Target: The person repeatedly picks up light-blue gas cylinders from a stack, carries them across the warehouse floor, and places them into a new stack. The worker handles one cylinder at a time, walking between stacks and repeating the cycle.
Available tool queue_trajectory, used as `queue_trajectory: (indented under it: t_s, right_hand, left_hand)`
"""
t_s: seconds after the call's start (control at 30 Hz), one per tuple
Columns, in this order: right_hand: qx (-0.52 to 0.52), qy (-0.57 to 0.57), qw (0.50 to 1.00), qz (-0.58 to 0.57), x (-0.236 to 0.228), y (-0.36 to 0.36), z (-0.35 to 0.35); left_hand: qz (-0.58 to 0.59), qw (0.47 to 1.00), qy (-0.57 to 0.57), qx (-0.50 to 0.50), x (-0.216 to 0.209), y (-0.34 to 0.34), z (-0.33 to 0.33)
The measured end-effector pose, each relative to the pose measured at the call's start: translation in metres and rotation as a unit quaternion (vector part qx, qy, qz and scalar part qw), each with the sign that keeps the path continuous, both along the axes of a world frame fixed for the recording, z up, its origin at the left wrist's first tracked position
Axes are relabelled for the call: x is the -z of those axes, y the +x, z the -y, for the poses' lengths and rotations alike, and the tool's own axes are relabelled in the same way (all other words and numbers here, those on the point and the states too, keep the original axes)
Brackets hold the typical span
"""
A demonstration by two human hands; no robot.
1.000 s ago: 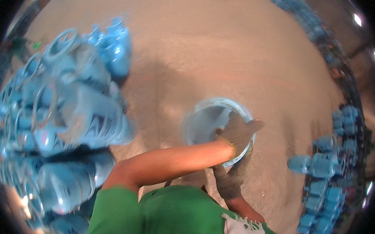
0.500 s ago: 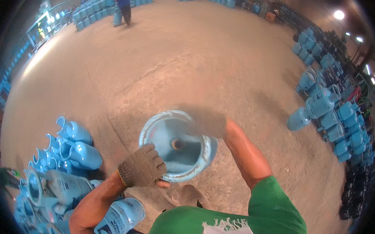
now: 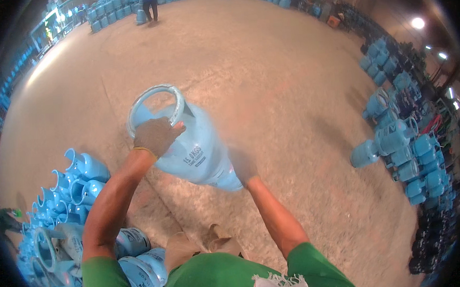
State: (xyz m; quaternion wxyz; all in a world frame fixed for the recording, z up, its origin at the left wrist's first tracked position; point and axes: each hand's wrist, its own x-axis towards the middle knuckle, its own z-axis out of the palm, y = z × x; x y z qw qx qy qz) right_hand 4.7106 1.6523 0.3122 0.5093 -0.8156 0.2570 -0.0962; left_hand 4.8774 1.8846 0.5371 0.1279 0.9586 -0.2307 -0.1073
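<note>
Holding tilted cylinder point(image 3: 201, 140), wide floor point(image 3: 290, 109) ahead, cylinder clusters point(image 3: 393, 137) flanking

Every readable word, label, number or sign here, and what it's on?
Held blue gas cylinder: dark printed words and a number on its side; not transcribed.
Blue cylinders at lower left: dark print; not transcribed.
Blue cylinders at right: dark marks, too small to read.

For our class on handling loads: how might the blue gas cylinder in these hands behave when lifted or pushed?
The blue gas cylinder is probably stiff: its metal-like wall shows no sagging between the left hand at its collar and the right hand lower down. Its rounded body would likely roll on its side.
</note>
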Motion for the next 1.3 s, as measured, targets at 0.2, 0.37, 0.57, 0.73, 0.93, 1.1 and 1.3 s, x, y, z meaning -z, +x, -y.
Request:
queue_trajectory:
  t_s: [0.2,0.37,0.57,0.73,0.93,1.1,1.3]
  right_hand:
    - [0.056,0.198,0.978,-0.024,-0.002,-0.029,-0.068]
    - [-0.023,-0.030,0.998,0.056,-0.050,-0.014,-0.162]
    - [-0.025,-0.015,0.989,0.146,-0.100,0.037,-0.248]
    - [0.039,-0.015,0.989,0.145,-0.148,0.072,-0.236]
    - [-0.083,-0.080,0.992,-0.042,-0.177,0.116,-0.162]
    - [-0.216,-0.081,0.971,-0.054,-0.202,0.209,-0.138]
    - [-0.169,-0.178,0.969,-0.038,-0.213,0.271,-0.177]
  left_hand:
    - [-0.194,0.971,-0.112,0.085,0.024,0.066,-0.049]
    - [-0.089,0.930,-0.220,0.279,0.081,0.072,-0.084]
    - [-0.099,0.905,-0.402,0.096,0.120,0.029,-0.049]
    - [-0.195,0.865,-0.403,0.226,0.103,0.067,-0.055]
    - [-0.105,0.863,-0.412,0.274,0.063,0.079,-0.153]
    - [0.185,0.803,-0.190,0.533,0.088,0.120,-0.218]
    - [0.206,0.818,-0.239,0.481,0.115,0.163,-0.213]
